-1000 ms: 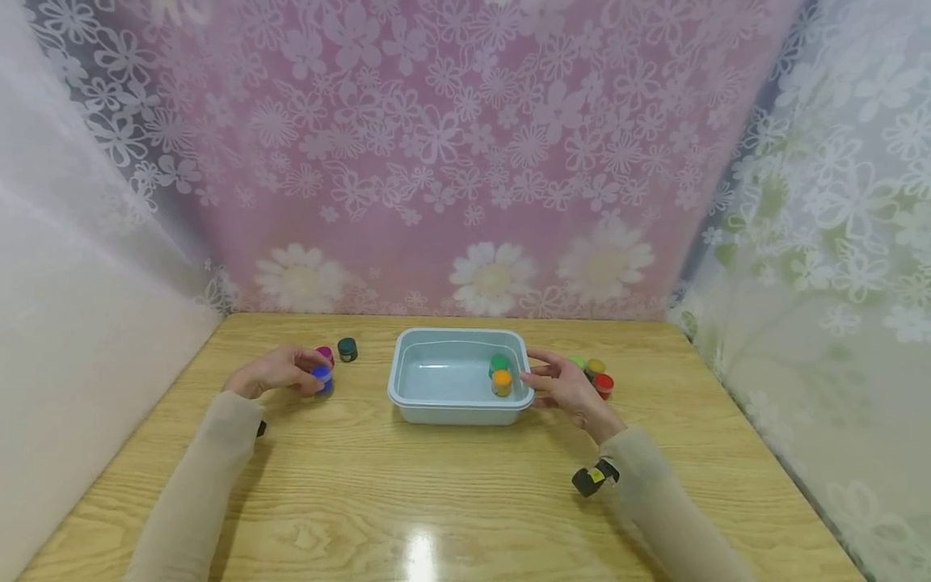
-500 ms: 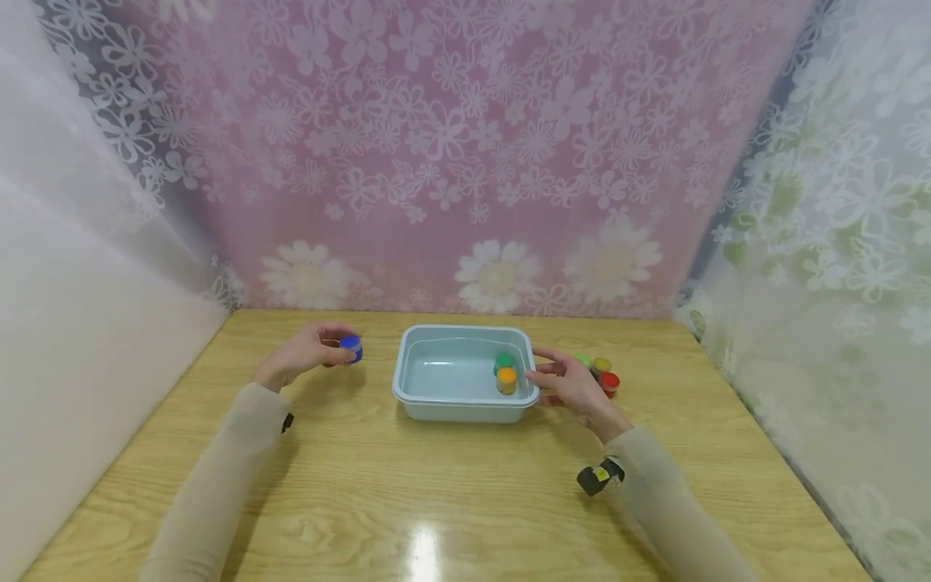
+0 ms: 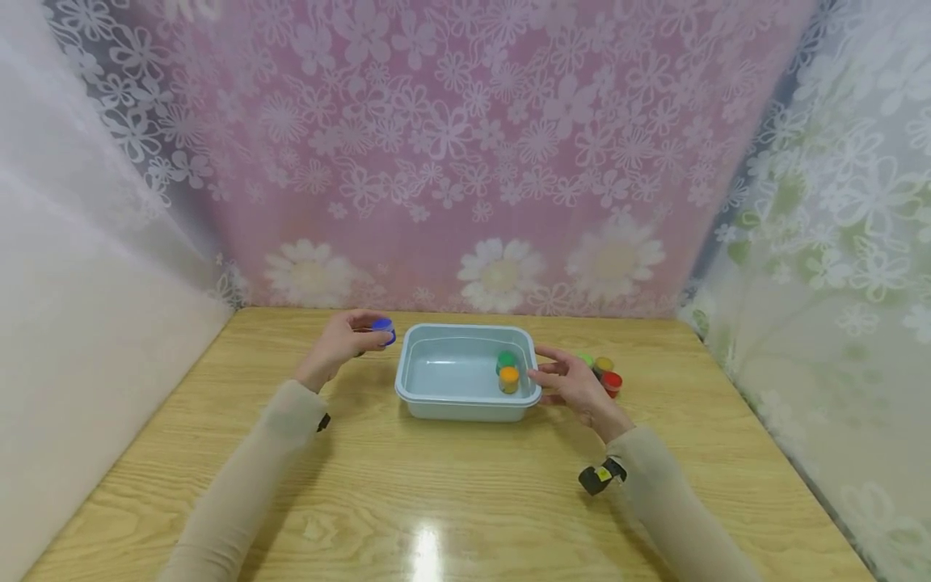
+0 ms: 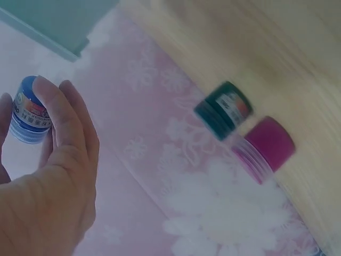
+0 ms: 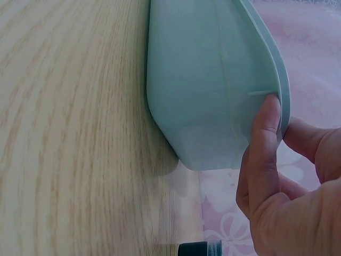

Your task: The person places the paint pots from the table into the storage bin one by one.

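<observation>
My left hand [image 3: 345, 343] pinches a small blue paint jar [image 3: 383, 330] between thumb and fingers, in the air just left of the pale blue plastic tub [image 3: 465, 411]. Close up in the left wrist view, the blue jar shows a printed label and a clear end. My right hand [image 3: 578, 392] grips the tub's right rim, thumb on the edge and fingers against the outer wall, as the right wrist view shows. Inside the tub, at its right end, are a green jar [image 3: 506, 361] and an orange jar [image 3: 508, 380].
Right of the right hand stand a red jar [image 3: 612, 383], an olive-yellow jar [image 3: 602, 366] and a light green jar [image 3: 585, 360]. A dark green jar [image 4: 224, 110] and a magenta jar [image 4: 265, 149] show in the left wrist view. Flowered curtains surround the wooden table [image 3: 436, 485].
My left hand has lifted the blue paint jar off the table and carried it right and up, close to the tub. The right hand stays on the tub's rim.
</observation>
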A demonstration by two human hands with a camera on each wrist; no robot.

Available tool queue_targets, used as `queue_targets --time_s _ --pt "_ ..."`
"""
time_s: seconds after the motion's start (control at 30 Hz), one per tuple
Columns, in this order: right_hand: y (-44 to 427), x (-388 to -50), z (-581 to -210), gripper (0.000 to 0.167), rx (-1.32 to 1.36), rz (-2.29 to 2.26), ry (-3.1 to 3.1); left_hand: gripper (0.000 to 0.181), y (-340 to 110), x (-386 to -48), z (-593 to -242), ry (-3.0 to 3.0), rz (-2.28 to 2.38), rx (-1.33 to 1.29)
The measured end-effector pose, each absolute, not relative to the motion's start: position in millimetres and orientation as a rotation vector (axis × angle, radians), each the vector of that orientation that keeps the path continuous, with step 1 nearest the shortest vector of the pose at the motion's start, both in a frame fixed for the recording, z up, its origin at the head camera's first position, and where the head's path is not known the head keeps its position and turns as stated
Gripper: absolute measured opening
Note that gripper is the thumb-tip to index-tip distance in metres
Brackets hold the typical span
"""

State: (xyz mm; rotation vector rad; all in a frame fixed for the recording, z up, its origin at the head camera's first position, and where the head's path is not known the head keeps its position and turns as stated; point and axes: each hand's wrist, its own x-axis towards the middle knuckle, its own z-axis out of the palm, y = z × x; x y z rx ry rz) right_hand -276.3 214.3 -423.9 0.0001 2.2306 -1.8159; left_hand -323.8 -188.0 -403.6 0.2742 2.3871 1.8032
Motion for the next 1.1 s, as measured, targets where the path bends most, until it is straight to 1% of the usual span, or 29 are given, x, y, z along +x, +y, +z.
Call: queue_targets --time_s 0.2,0.43,0.73,0.93,1.1 --pt "215 -275 -423 0.066 -0.004 -1.827 2.223 0.056 -176 -326 -400 2.374 1.865 0.242" --pt "216 -274 -422 0.067 -0.012 -1.831 2.214 0.052 -157 -324 -392 2.373 1.858 0.258" --pt "216 -276 -424 0.068 -0.006 -1.831 2.207 0.056 -123 -321 -398 2.309 1.855 0.192" --pt "216 -276 -425 0.067 -0.026 -1.834 2.197 0.05 -109 -319 -401 2.376 1.81 0.186" --pt "216 -275 -426 0.067 -0.035 -1.83 2.202 0.044 -101 -319 -406 2.378 1.766 0.255"
